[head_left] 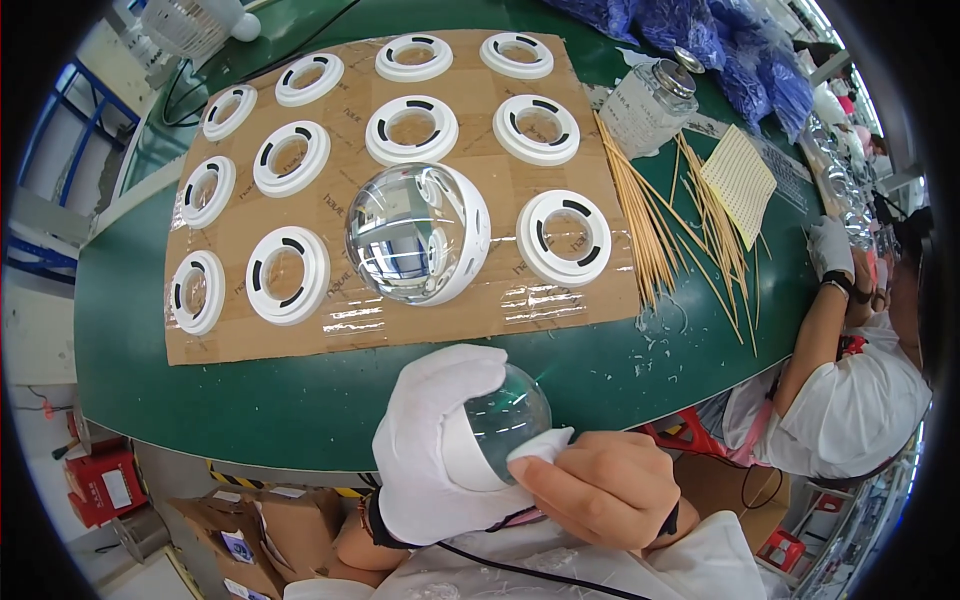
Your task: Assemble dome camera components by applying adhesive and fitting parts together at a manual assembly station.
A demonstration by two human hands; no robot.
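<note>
My left hand (420, 440), in a white glove, is closed around a clear dome (510, 408) with a white base, held in front of the table's near edge. Bare and pinched, my right hand (605, 485) presses a small white cloth (545, 445) against the dome's lower side. Just beyond, a second dome (405, 235), shiny and mirror-like with a white rim, rests on a cardboard sheet (350, 345). Several white rings (563, 237) with black curved strips lie around it in rows.
Wooden sticks (640, 220), a glass jar (650, 105) and a yellow dotted sheet (740, 185) lie right of the cardboard on the green table (250, 410). Blue plastic bags (720, 50) are piled at the far right. A white fan (190, 25) stands far left. A co-worker's gloved hand (830, 248) is at right.
</note>
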